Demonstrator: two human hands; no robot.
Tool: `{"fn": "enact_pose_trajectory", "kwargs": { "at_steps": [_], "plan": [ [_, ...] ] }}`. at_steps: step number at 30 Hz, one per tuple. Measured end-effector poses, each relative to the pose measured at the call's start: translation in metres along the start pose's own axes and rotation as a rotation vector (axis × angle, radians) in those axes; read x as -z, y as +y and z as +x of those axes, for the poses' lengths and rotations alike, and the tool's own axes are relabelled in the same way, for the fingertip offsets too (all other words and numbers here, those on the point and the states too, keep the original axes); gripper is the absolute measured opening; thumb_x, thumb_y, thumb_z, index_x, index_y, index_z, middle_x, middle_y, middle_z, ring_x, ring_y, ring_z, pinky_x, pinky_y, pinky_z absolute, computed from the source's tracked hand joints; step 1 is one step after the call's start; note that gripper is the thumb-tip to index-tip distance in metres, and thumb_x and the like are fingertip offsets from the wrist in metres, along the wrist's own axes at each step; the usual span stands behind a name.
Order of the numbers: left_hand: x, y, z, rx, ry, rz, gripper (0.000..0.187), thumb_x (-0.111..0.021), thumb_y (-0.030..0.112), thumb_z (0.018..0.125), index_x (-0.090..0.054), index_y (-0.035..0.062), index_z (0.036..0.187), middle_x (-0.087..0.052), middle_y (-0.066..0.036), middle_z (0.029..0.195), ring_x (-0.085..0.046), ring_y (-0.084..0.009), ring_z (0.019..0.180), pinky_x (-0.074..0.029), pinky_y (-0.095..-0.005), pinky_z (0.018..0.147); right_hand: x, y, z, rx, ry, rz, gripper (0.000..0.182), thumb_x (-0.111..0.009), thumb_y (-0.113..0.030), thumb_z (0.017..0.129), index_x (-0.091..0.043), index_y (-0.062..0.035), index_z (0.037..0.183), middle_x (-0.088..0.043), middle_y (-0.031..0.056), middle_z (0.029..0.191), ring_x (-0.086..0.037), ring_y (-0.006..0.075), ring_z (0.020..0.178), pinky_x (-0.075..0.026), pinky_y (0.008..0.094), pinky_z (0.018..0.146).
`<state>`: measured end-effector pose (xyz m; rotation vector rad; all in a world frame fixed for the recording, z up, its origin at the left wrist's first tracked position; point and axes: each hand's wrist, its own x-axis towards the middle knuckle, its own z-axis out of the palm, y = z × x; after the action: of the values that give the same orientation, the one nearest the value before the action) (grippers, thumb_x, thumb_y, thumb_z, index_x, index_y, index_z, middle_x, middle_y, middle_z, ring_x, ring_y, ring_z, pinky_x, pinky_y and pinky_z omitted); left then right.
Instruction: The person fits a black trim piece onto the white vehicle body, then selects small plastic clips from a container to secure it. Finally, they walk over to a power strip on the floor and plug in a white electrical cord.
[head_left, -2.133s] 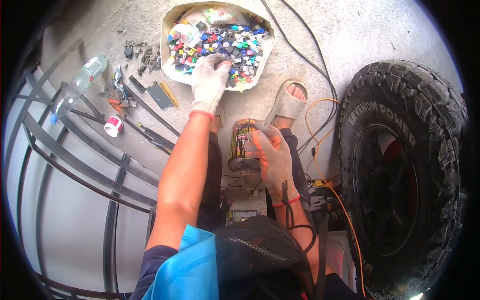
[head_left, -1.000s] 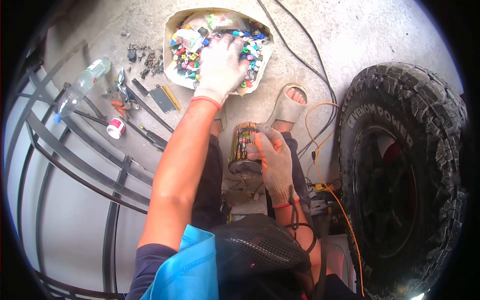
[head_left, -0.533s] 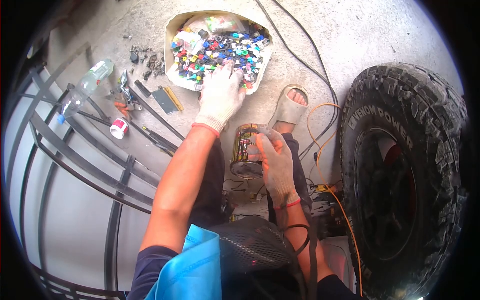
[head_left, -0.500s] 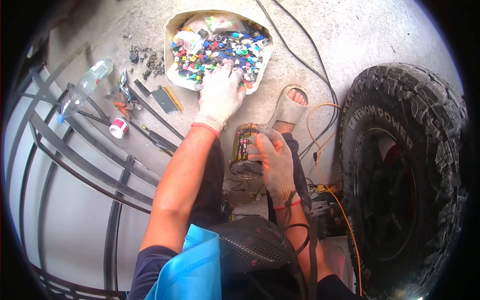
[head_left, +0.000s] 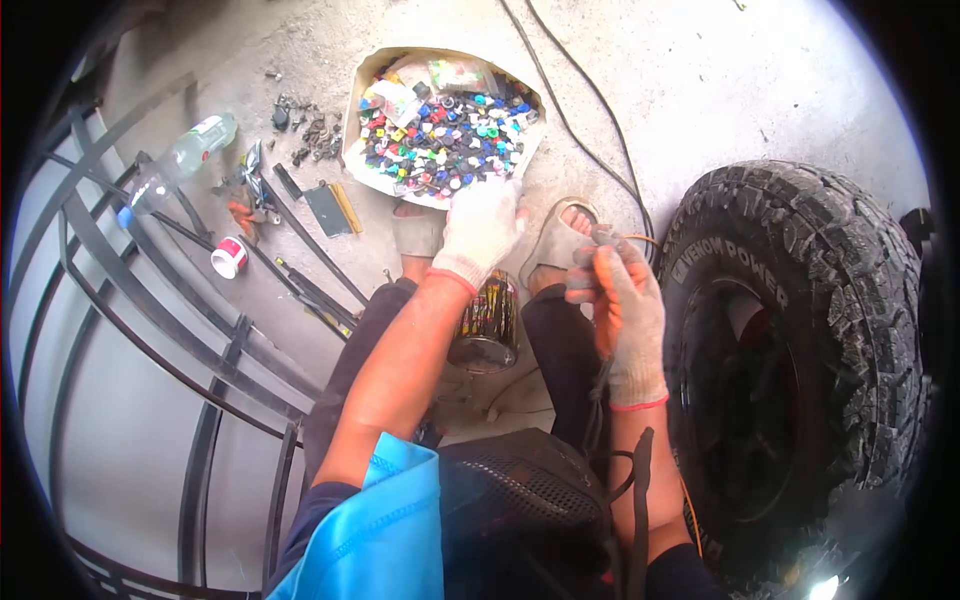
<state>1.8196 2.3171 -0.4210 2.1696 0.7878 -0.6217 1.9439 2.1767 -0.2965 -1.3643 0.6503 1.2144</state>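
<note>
My left hand (head_left: 482,230), in a pale glove, is at the near rim of a cream basin (head_left: 370,180) full of small coloured plastic pieces (head_left: 450,135). Its fingertips blend into the rim, so its grip is unclear. To the right, my right hand (head_left: 625,310), in a glove with orange on the palm side, is raised beside the tyre (head_left: 735,350). Thumb and fingers are pinched together around something small and dark that I cannot make out. Below my left hand a tin with a patterned side (head_left: 490,315) lies between my feet, partly covered by the wrist.
Left on the floor are a clear bottle (head_left: 200,145), a red and white cup (head_left: 229,257), a dark flat piece with a yellow edge (head_left: 332,210), dark bits (head_left: 315,135) and a black metal frame (head_left: 160,320). Black cables (head_left: 590,85) run beyond the sandal (head_left: 560,235).
My left hand has come back from the coloured pieces to the basin's near edge. My right hand has moved right, away from the tin. The view has shifted, and a second sandal now shows.
</note>
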Motion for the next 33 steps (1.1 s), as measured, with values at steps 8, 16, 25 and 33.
{"fn": "enact_pose_trajectory", "kwargs": {
  "at_steps": [8,16,25,33],
  "plan": [
    [0.000,-0.005,0.005,0.147,0.053,-0.111,0.038,-0.068,0.029,0.089,-0.069,0.0053,0.118,-0.071,-0.020,0.111,-0.068,-0.0366,0.105,-0.053,-0.0464,0.093,-0.036,-0.093,-0.004,0.259,0.004,-0.452,0.037,-0.068,-0.019,0.100,-0.065,0.0067,0.127,-0.067,0.0025,0.091,-0.057,0.0063,0.074,-0.046,0.0222,0.064],
    [0.054,-0.025,0.074,0.083,-0.334,-0.092,0.035,-0.058,0.022,0.082,-0.075,0.0051,0.107,-0.075,-0.023,0.102,-0.073,-0.0366,0.101,-0.055,-0.0447,0.095,-0.071,-0.138,0.014,0.785,-0.072,-0.753,0.040,-0.070,-0.033,0.096,-0.073,0.0014,0.117,-0.067,0.0017,0.082,-0.060,0.0080,0.073,-0.050,0.0252,0.069],
    [0.081,-0.024,0.087,-0.125,-0.038,0.268,0.041,-0.055,0.018,0.088,-0.074,0.0143,0.125,-0.070,-0.019,0.127,-0.066,-0.0345,0.120,-0.050,-0.0446,0.106,-0.087,-0.127,-0.044,0.864,-0.108,-0.701,0.042,-0.068,-0.021,0.100,-0.063,0.0084,0.129,-0.070,0.0051,0.097,-0.061,0.0088,0.086,-0.051,0.0235,0.076],
    [0.065,-0.012,0.067,-0.201,0.041,0.436,0.036,-0.053,0.013,0.093,-0.070,0.0092,0.125,-0.067,-0.020,0.131,-0.064,-0.0347,0.123,-0.050,-0.0467,0.104,-0.064,-0.105,-0.075,1.012,-0.177,-0.618,0.044,-0.069,-0.023,0.099,-0.064,0.0080,0.130,-0.074,0.0121,0.110,-0.065,0.0130,0.100,-0.052,0.0270,0.090]
  ]
}}
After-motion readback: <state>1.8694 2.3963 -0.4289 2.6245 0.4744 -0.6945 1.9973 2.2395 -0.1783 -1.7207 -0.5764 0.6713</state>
